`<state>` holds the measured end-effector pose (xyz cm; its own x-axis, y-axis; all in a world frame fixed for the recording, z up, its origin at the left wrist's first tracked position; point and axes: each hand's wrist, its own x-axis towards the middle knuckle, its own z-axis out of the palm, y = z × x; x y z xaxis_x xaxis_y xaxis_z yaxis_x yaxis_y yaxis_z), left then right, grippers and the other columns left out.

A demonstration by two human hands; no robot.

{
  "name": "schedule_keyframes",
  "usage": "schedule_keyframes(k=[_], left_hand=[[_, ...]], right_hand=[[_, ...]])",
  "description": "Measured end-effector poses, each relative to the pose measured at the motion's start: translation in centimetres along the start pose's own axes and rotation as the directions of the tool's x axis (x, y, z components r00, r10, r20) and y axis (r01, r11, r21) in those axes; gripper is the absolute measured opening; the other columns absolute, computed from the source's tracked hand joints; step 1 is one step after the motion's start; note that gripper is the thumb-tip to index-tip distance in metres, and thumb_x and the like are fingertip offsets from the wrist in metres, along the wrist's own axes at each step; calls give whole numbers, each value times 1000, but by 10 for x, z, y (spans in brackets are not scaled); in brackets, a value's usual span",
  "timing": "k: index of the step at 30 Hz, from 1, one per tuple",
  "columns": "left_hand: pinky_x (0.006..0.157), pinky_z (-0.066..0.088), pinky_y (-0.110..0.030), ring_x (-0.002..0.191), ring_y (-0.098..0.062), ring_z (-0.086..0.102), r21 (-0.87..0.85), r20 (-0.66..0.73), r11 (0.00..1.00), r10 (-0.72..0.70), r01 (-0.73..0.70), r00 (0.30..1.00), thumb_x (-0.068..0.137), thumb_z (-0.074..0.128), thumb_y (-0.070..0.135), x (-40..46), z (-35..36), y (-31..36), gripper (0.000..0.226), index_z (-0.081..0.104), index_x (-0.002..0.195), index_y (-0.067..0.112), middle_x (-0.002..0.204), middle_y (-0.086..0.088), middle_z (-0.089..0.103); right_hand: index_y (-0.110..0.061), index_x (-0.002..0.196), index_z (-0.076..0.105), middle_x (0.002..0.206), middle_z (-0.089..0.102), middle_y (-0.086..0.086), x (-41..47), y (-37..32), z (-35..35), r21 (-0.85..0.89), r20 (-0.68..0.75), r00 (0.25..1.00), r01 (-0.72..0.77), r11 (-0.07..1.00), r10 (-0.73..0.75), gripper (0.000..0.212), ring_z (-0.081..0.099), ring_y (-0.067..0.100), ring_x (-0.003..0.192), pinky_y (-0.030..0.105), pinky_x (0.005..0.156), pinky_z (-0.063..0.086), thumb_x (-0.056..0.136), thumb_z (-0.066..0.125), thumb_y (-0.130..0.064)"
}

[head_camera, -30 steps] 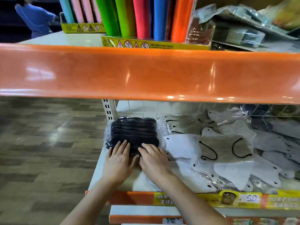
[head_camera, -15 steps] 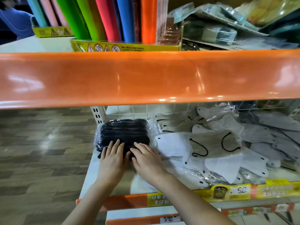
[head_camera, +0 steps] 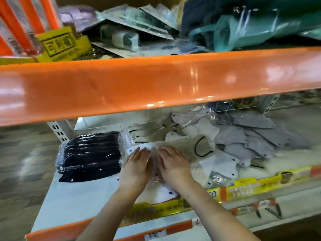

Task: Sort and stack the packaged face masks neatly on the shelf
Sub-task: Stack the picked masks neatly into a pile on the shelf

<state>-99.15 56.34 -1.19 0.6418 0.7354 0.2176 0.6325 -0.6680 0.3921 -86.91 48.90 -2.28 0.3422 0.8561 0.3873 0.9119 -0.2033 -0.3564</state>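
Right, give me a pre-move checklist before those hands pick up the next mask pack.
1. Black mask stack sits at the shelf's left end, hands off it: ok.
2. Left hand flat on the white mask packs: ok.
3. Right hand flat beside it, fingers straight: ok.
4. Beige mask pack lies atop the white ones, unsorted: not ok.
5. Grey mask packs scattered at right: not ok.
6. Which pack gets grabbed next: cannot tell.

Orange-edged shelving — wood-pattern floor
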Motion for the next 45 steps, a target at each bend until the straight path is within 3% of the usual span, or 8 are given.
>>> schedule_keyframes(k=[10, 19, 22, 28, 32, 36, 41, 45], left_hand=[[69, 56, -34, 87, -25, 70, 22, 88, 989, 144, -147, 986, 77, 39, 35, 24, 45, 108, 44, 72, 96, 13, 95, -7, 72], [76, 56, -35, 96, -24, 69, 63, 157, 962, 255, -267, 954, 77, 40, 31, 42, 88, 188, 42, 72, 96, 13, 98, -4, 72], [77, 56, -37, 95, -25, 69, 87, 149, 961, 250, -264, 957, 78, 39, 34, 54, 106, 210, 45, 72, 97, 11, 98, -7, 73], [116, 3, -29, 147, -16, 6, 135, 217, 978, 131, -162, 967, 102, 29, 33, 69, 135, 234, 51, 23, 149, 13, 159, -4, 16], [116, 4, -32, 147, -16, 3, 161, 211, 979, 90, -125, 973, 102, 28, 34, 71, 146, 231, 48, 25, 148, 18, 159, -1, 14], [116, 4, -30, 147, -15, 6, 146, 180, 982, 95, -123, 979, 102, 26, 40, 71, 148, 231, 50, 26, 148, 19, 159, 0, 17], [114, 5, -29, 146, -15, 12, 142, 161, 980, 118, -141, 980, 101, 28, 39, 71, 153, 226, 47, 32, 146, 24, 157, 2, 22], [101, 35, -35, 120, -23, 57, 109, 143, 973, 185, -202, 972, 84, 39, 36, 68, 149, 228, 38, 66, 109, 25, 123, -2, 64]], right_hand=[[-16, 101, 69, 98, 67, 1, -26, 101, -58, -64, -51, 992, -114, 991, 111, 35, 65, 24, 88, 34, 74, 55, 82, 41, -24], [-13, 100, 69, 98, 68, 3, -41, 189, -90, -142, -37, 977, -212, 967, 209, 37, 67, 26, 82, 35, 68, 57, 76, 43, -22], [-7, 101, 68, 98, 67, 9, -42, 212, -98, -175, 27, 975, -214, 961, 222, 37, 67, 32, 83, 39, 68, 58, 64, 69, -10], [0, 104, 67, 115, 64, 19, -33, 247, -100, -191, 74, 965, -233, 954, 250, 45, 65, 39, 100, 46, 74, 57, 64, 77, -14], [-5, 145, 33, 151, 32, 17, -26, 253, -104, -208, 129, 923, -332, 920, 362, 60, 36, 35, 135, 45, 106, 36, 94, 41, -35], [-13, 153, 4, 159, 11, 8, -17, 256, -110, -205, 230, 866, -403, 892, 444, 76, 10, 27, 146, 40, 116, 14, 97, 45, -45], [-13, 146, 28, 149, 35, 6, -7, 260, -108, -293, 181, 894, -350, 890, 411, 61, 25, 27, 139, 39, 110, 27, 97, 45, -46], [-23, 125, 52, 128, 53, -1, -8, 261, -105, -278, 153, 938, -260, 925, 310, 31, 38, 20, 126, 33, 98, 33, 99, 42, -36]])
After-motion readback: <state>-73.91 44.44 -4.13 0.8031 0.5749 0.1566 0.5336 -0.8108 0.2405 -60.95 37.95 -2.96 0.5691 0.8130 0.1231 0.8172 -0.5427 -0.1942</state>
